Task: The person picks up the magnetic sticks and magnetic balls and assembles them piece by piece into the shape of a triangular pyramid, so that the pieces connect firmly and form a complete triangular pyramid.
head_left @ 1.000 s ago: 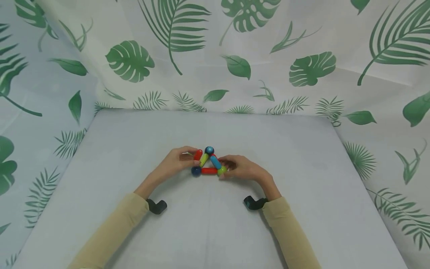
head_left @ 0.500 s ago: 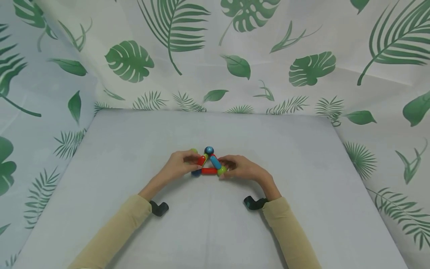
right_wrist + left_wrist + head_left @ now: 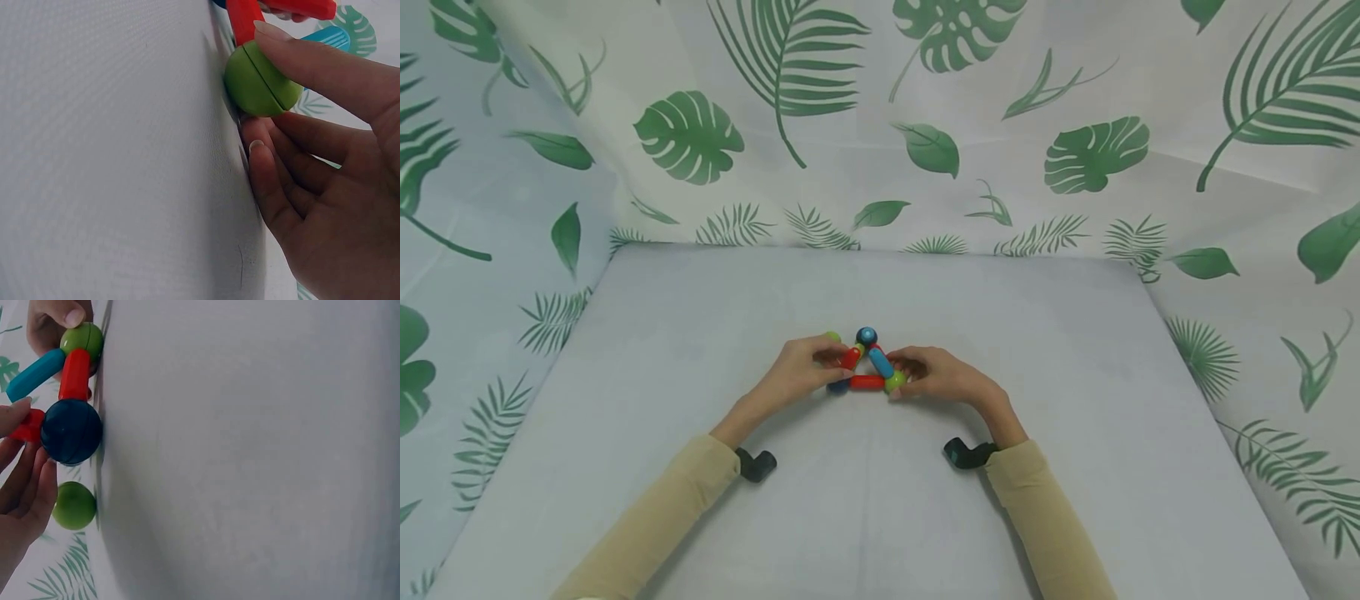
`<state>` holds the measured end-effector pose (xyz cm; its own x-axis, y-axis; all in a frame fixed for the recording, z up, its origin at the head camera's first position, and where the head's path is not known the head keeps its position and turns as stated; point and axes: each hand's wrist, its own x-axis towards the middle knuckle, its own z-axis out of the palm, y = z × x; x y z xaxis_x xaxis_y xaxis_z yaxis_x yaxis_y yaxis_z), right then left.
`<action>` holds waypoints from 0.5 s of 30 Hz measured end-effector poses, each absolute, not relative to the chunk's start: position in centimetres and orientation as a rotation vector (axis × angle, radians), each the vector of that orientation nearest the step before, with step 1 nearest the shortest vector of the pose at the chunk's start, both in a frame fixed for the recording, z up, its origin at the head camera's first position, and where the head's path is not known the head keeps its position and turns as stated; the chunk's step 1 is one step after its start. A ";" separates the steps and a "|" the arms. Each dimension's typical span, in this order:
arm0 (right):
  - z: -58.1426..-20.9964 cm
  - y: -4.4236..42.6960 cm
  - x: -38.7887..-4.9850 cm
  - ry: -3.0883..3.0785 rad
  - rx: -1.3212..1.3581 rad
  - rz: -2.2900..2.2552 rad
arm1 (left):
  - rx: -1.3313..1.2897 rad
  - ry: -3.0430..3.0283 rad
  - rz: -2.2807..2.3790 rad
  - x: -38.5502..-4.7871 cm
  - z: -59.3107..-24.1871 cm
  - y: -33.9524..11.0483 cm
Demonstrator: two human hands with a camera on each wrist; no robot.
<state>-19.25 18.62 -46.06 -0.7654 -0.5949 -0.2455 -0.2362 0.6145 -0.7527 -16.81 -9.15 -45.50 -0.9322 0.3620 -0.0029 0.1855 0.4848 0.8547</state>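
Note:
In the head view, magnetic balls and rods form a triangle on the table. My left hand pinches a red rod between thumb and fingers. That rod joins the dark blue ball at the triangle's near left corner and leans up off the table. My right hand grips the green ball at the near right corner. Between these two balls lies another red rod. A light blue rod rises from the green ball. A dark ball marks the far corner.
Another green ball sits just beyond my left hand, mostly hidden by it in the head view. A white cloth covers the table. Behind it hangs a leaf-patterned curtain.
My left hand has shifted slightly right and nearer, swinging the upper end of the red rod to the right. The green ball behind that hand has come into sight. My right hand stays put.

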 end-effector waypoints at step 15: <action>-46.1 18.7 -19.3 2.364 -0.667 -0.981 | 0.609 2.777 1.342 -19.7 -45.3 -10.8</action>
<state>-19.34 18.72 -46.14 -0.7598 -0.6003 -0.2495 -0.2472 0.6217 -0.7432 -19.74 -10.80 -45.30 -0.9250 0.3413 0.1669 0.3429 0.5607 0.7537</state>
